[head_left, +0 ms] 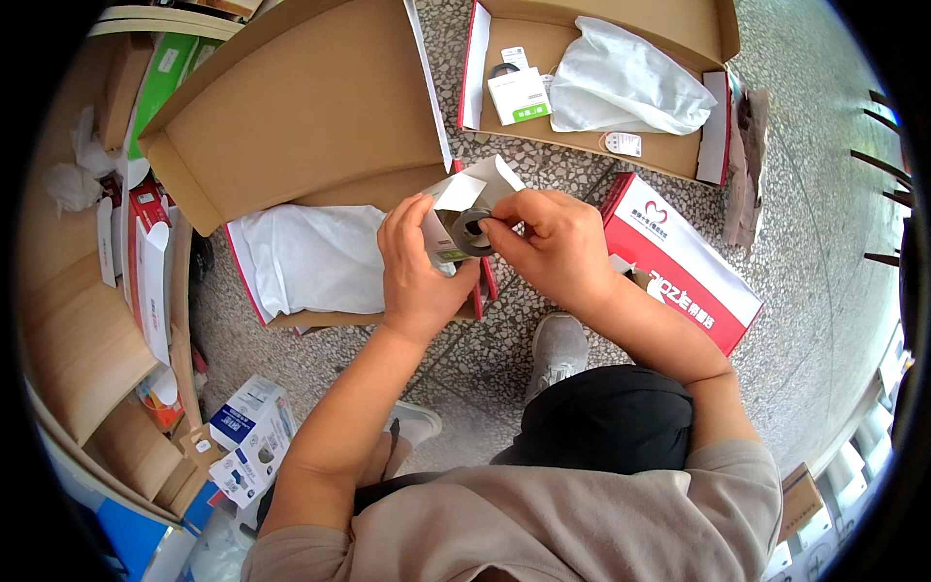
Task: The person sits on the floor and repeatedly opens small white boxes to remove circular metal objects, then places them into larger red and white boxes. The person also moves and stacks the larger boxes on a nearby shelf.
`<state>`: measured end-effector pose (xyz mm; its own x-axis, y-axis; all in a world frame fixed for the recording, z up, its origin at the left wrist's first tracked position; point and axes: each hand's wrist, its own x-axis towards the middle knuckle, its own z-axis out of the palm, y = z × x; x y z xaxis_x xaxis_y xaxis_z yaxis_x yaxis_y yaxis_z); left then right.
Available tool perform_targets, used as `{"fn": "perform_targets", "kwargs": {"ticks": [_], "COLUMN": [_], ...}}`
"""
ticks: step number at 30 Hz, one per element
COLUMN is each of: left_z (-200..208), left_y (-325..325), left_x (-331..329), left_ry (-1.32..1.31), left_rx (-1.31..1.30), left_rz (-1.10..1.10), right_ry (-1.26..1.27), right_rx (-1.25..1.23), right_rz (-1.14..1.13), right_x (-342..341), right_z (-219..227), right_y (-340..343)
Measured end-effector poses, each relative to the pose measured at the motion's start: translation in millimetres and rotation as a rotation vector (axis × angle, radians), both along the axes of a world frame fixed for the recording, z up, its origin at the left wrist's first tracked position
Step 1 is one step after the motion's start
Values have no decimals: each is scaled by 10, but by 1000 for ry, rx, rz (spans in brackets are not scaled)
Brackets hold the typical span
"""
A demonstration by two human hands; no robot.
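Note:
Up in front of my body, my left hand [417,276] is wrapped round a small white carton [438,236] with its flaps standing open. My right hand [558,242] pinches a grey ring-shaped part [472,236] with a dark hole at the carton's mouth. How much of the part sits inside the carton I cannot tell. Below and left of my hands, a large open cardboard box [310,107] holds a white soft bag [310,254]. My fingers hide some of the carton's sides.
Another open box [490,34] at the upper right holds a white bag [630,82] and a small white-green carton [519,94]. A red and white box [689,267] lies right of my hands. Shelving [97,320] runs along the left, blue-white cartons [254,436] beside it.

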<state>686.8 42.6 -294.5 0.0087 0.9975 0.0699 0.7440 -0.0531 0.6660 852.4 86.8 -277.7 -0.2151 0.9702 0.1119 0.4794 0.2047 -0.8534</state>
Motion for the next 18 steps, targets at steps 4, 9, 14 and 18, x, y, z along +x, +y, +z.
{"fn": "perform_targets", "kwargs": {"ticks": [4, 9, 14, 18], "left_z": [8, -13, -12, -49], "left_y": [17, 46, 21, -47], "left_x": [14, 17, 89, 154], "left_ry": [-50, 5, 39, -73], "left_rx": [-20, 56, 63, -19], "left_rz": [39, -18, -95, -71], "right_ry": [88, 148, 21, -93], "right_rx": [-122, -294, -2, 161], "right_rz": [-15, -52, -116, -81], "right_x": [28, 69, 43, 18], "right_z": [22, 22, -23, -160], "right_y": [9, 16, 50, 0]}}
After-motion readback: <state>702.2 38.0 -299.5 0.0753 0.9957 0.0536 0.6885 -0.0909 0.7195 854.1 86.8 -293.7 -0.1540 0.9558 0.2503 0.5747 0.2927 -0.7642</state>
